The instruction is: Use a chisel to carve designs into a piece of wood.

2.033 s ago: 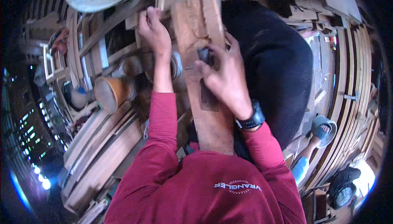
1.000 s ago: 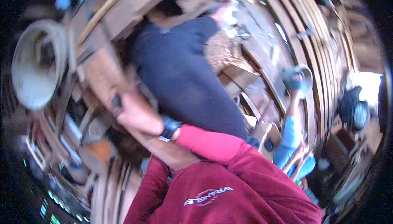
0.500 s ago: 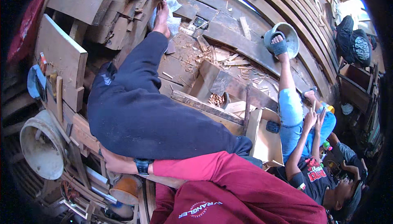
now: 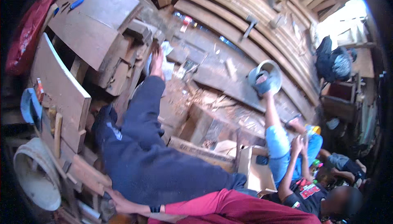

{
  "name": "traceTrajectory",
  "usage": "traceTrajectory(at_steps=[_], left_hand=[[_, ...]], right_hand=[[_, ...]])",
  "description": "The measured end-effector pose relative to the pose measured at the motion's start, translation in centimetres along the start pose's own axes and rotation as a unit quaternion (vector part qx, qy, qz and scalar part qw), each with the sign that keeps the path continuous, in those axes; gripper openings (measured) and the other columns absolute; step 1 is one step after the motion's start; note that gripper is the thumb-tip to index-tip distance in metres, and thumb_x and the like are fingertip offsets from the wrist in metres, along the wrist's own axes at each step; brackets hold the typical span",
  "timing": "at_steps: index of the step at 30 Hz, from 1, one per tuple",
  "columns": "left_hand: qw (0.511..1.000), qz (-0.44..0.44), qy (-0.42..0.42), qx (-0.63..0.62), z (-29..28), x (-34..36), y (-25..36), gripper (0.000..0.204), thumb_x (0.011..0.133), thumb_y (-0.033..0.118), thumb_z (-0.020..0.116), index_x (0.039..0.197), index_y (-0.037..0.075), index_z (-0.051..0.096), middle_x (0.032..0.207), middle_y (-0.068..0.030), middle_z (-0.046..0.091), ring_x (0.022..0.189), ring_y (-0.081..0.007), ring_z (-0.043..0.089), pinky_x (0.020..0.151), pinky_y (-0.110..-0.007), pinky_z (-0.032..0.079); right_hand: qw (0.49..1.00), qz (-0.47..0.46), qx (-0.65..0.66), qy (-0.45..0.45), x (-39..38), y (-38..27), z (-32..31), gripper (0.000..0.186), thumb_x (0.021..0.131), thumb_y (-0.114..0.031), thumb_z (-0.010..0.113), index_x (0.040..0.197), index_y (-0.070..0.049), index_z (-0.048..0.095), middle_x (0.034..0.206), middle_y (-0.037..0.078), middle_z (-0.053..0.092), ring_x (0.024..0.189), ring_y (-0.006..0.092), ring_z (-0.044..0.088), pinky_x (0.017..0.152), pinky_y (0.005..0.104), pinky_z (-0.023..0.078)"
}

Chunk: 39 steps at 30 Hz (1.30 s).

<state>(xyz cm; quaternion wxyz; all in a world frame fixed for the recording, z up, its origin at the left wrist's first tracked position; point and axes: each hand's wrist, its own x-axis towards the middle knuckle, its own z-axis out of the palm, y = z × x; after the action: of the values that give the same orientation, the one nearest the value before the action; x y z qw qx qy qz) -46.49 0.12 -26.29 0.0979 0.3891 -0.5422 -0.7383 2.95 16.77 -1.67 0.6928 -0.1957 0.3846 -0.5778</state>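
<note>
My arm in a red sleeve with a dark watch [image 4: 155, 209] reaches across from the lower right to the lower left. It appears to be my right arm, and my right hand [image 4: 122, 203] is low beside my dark trousers [image 4: 176, 179]. Its fingers are blurred against a small dark thing [image 4: 107, 195] at the end of a reddish-brown wooden block [image 4: 86, 174]; whether they grip it is unclear. My left hand cannot be seen. A wooden-handled tool [image 4: 57, 129] stands upright against a board [image 4: 61, 97], near a light blue piece [image 4: 30, 105].
A dirty white bucket [image 4: 39, 175] lies tipped at far left. Wood shavings [image 4: 217, 99] and offcuts cover the floor ahead. A co-worker in jeans [image 4: 276, 142] sits at right, one foot at a grey bucket [image 4: 272, 70]. Long planks [image 4: 229, 23] and a hammer [image 4: 249, 26] lie beyond.
The view has shifted, showing more of the planks beyond, with my hand and sleeve lower in the picture. The co-worker's hands have come closer together.
</note>
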Motion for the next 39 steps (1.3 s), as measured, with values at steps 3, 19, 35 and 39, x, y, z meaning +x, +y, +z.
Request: traceTrajectory(at_steps=[3, 19, 35, 39], left_hand=[[0.998, -0.024, -0.011, 0.049, -1.2, -2.6, -2.3, 0.065, 0.102, 0.056, 0.044, 0.149, 0.012, 0.039, 0.150, -0.0128, 0.044, 0.138, -0.0341, 0.043, 0.112, -0.049, 0.037], [0.873, -0.207, 0.168, 0.408, -26.7, -32.3, -19.9, 0.054, 0.101, 0.050, 0.048, 0.139, 0.011, 0.053, 0.137, -0.0127, 0.057, 0.129, -0.0352, 0.053, 0.107, -0.049, 0.043], [0.793, -0.297, 0.233, 0.479, -40.6, -51.5, -17.4, 0.046, 0.100, 0.043, 0.053, 0.128, 0.009, 0.067, 0.125, -0.0126, 0.069, 0.121, -0.0363, 0.062, 0.102, -0.049, 0.049], [0.860, -0.430, 0.092, 0.260, -37.7, -53.4, -0.3, 0.034, 0.098, 0.027, 0.055, 0.100, 0.000, 0.075, 0.094, -0.0165, 0.076, 0.085, -0.0252, 0.076, 0.072, -0.038, 0.060]], right_hand=[[0.971, 0.008, -0.236, 0.041, -0.2, -11.9, -5.6, 0.053, 0.086, -0.010, 0.072, 0.134, -0.001, 0.053, 0.142, 0.029, 0.036, 0.138, 0.0480, 0.036, 0.110, 0.0505, 0.036], [0.915, -0.132, -0.380, -0.017, 2.3, -12.4, -9.0, 0.067, 0.083, -0.023, 0.077, 0.141, -0.003, 0.051, 0.130, 0.031, 0.048, 0.125, 0.0455, 0.048, 0.108, 0.0505, 0.040], [0.884, -0.135, -0.447, -0.011, 1.0, -14.1, -9.4, 0.052, 0.079, -0.031, 0.082, 0.117, 0.001, 0.068, 0.125, 0.025, 0.056, 0.118, 0.0418, 0.057, 0.104, 0.0447, 0.045], [0.880, -0.137, -0.454, 0.019, 0.8, -13.9, -12.2, 0.053, 0.078, -0.031, 0.084, 0.118, 0.000, 0.069, 0.126, 0.025, 0.057, 0.119, 0.0411, 0.057, 0.103, 0.0446, 0.046]])
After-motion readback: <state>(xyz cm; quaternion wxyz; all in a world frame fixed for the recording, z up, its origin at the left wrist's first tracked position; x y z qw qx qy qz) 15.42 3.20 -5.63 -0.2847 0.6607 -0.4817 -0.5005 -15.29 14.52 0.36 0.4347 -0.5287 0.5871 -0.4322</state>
